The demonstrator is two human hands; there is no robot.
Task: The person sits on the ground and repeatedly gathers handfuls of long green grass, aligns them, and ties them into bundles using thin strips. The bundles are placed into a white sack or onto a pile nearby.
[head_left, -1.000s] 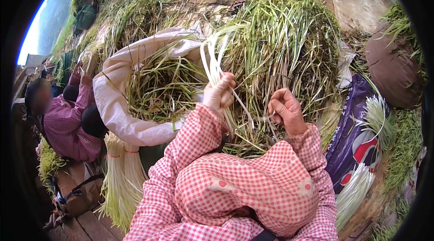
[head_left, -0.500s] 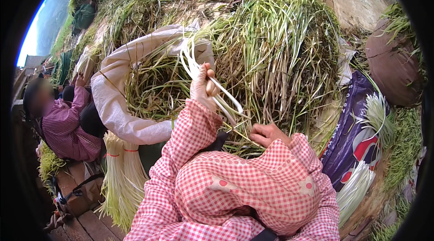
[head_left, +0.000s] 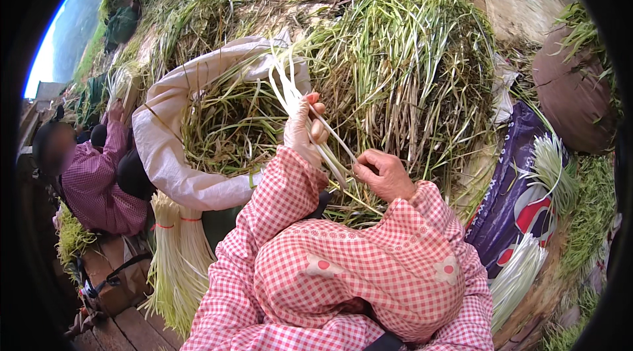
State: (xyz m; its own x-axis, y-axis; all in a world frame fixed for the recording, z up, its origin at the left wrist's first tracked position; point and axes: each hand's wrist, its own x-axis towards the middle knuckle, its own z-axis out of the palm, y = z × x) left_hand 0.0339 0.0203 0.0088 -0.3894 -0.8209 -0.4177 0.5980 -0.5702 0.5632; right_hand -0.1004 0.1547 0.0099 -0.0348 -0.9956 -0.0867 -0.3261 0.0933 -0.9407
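My left hand (head_left: 304, 130) is closed round a small bunch of long white stalks (head_left: 285, 84), which look like chives or young leeks. Their pale ends fan out above my thumb, over the sack's edge, and the lower ends stick out to the right. My right hand (head_left: 384, 175) pinches the lower end of one white stalk between thumb and bent fingers. Beyond both hands lies a big heap of uncleaned green stalks (head_left: 409, 67) with brown, withered parts. Just left of my left hand, a white woven sack (head_left: 161, 146) with a rolled rim holds loose trimmed leaves (head_left: 227, 120).
Tied bundles of pale stalks (head_left: 175, 265) stand at my left, and more white bundles (head_left: 521, 278) lie at right by a purple printed sack (head_left: 498, 186). A brown covered mound (head_left: 570, 87) sits far right. Another person (head_left: 99, 179) in checked clothes works at the left.
My right hand has risen up and left from beside my lap and now grips a stalk's lower end. My left hand has shifted slightly right, still holding the bunch.
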